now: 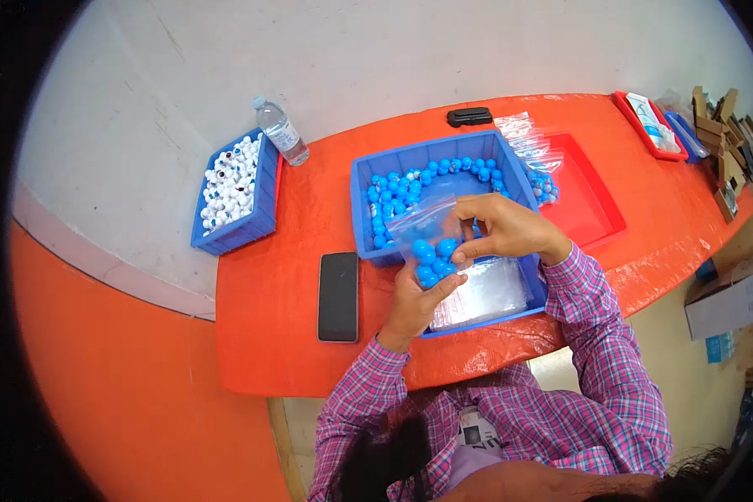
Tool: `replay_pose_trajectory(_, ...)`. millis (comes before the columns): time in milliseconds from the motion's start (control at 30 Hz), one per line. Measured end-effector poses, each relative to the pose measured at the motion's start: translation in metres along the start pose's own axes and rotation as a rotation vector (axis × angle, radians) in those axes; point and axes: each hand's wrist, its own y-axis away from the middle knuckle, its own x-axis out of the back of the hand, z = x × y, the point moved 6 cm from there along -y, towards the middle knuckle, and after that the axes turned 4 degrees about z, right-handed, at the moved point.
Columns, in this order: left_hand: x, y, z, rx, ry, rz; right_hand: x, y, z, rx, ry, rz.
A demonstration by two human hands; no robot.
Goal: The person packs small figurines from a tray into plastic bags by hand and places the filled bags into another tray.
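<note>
Keeping near the bench's (259,351) front edge, in the head view, the left grip (414,299) is closed on the lower part of a clear bag (429,243), at centre frame, with blue balls inside. The right grip (510,227) curves at the bag's right side, thumb and fingers partly apart; I cannot tell if it pinches the plastic. Orange surface shows between the phone (339,297) and the blue basket (238,237) of white balls, upper left. Behind the bag, a large blue bin (361,213) contains blue balls; below, a blue tray (468,327) holds flat plastic bags (487,294).
</note>
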Motion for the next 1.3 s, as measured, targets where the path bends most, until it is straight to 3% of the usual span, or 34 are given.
replay_pose_trajectory(133,-0.003,0.0,0.004,-0.016,0.041,-0.024,0.0,-0.001,-0.001,0.014,-0.016,-0.011)
replay_pose_trajectory(267,-0.007,0.002,0.004,0.016,-0.127,-0.034,0.007,0.001,0.012,-0.127,-0.473,0.178)
replay_pose_trajectory(467,-0.008,0.003,0.018,-0.253,0.064,-0.041,0.015,0.005,-0.012,-0.097,-0.429,0.179)
replay_pose_trajectory(600,-0.005,0.012,0.039,-0.435,-0.434,0.162,0.011,0.008,-0.02,-0.017,-0.032,-0.02)
replay_pose_trajectory(767,-0.008,0.012,0.04,-0.592,-0.609,0.204,0.003,0.007,-0.023,-0.023,-0.011,-0.061)
replay_pose_trajectory(1133,-0.01,0.016,0.046,-0.633,-0.637,0.245,-0.002,0.008,-0.021,0.028,0.021,-0.036)
replay_pose_trajectory(1300,-0.005,0.017,0.049,-0.659,-0.633,0.284,0.025,0.008,-0.01,0.022,-0.103,0.094)
